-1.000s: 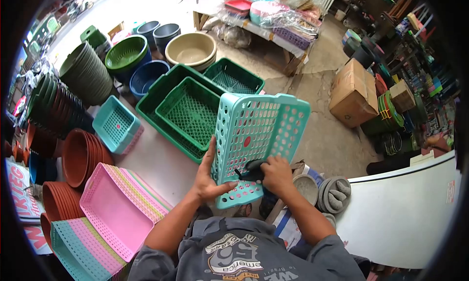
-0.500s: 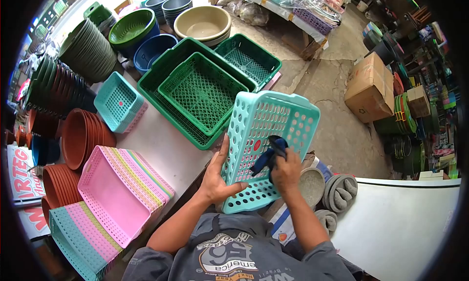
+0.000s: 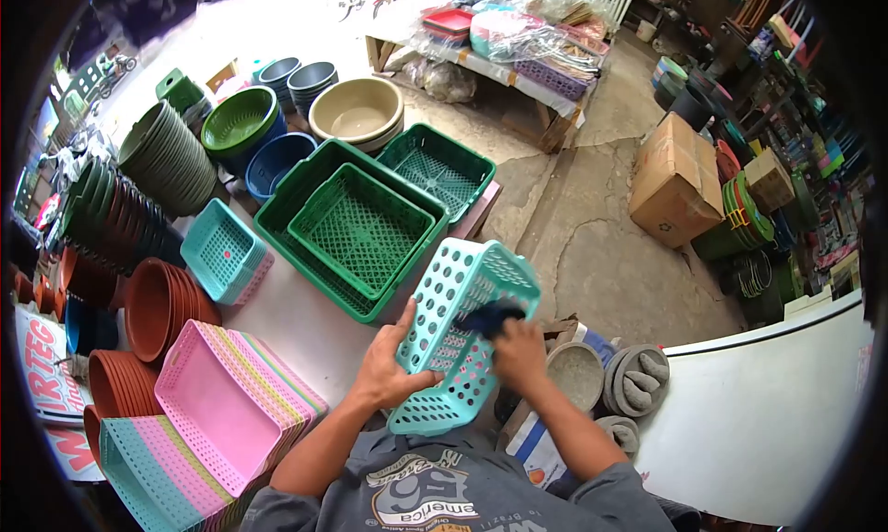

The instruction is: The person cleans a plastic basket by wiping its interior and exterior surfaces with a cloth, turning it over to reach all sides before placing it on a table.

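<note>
A turquoise plastic basket (image 3: 433, 312) with round holes is tilted up in front of my chest. My left hand (image 3: 387, 365) grips its left wall, thumb over the lower edge and fingers along the outside. My right hand (image 3: 520, 354) is closed round a dark blue cloth (image 3: 490, 317) inside the basket. Motion blurs the cloth and the fingertips. Just beyond the basket, a green mesh basket (image 3: 361, 241) lies inside a larger green crate (image 3: 277, 219).
Pink, yellow and turquoise baskets (image 3: 222, 402) are stacked at lower left. Nearby stand brown pots (image 3: 153, 301) and a small turquoise basket stack (image 3: 222, 245). A beige basin (image 3: 356, 111) sits farther back. Stone mortars (image 3: 573, 375) and a white surface (image 3: 758, 412) are at right.
The view has tipped upward, showing more of the street and back table. The turquoise basket has turned more side-on, and my right hand has moved the cloth within it.
</note>
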The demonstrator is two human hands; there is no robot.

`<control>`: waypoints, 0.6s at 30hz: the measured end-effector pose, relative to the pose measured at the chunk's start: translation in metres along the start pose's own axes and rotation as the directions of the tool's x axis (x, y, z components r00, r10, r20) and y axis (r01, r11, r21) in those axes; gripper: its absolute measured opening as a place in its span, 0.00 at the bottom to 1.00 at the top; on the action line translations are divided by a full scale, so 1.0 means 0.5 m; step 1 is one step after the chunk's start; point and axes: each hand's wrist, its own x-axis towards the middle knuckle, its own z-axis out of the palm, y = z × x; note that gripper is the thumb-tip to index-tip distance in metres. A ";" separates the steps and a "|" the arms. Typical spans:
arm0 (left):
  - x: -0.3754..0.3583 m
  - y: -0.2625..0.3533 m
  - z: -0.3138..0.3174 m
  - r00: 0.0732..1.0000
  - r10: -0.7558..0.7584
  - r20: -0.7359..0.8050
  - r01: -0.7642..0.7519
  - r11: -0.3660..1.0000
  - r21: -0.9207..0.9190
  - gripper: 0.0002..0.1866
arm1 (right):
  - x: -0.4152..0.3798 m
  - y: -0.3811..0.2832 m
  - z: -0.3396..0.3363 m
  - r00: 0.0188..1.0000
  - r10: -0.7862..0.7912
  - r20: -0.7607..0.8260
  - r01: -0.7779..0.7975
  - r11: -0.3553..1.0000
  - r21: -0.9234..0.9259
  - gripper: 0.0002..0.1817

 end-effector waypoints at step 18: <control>-0.013 0.011 0.082 0.993 -0.016 0.116 0.071 0.871 -0.486 0.60 | 0.111 0.004 -0.004 0.419 0.893 -0.164 -0.264 0.293 0.919 0.35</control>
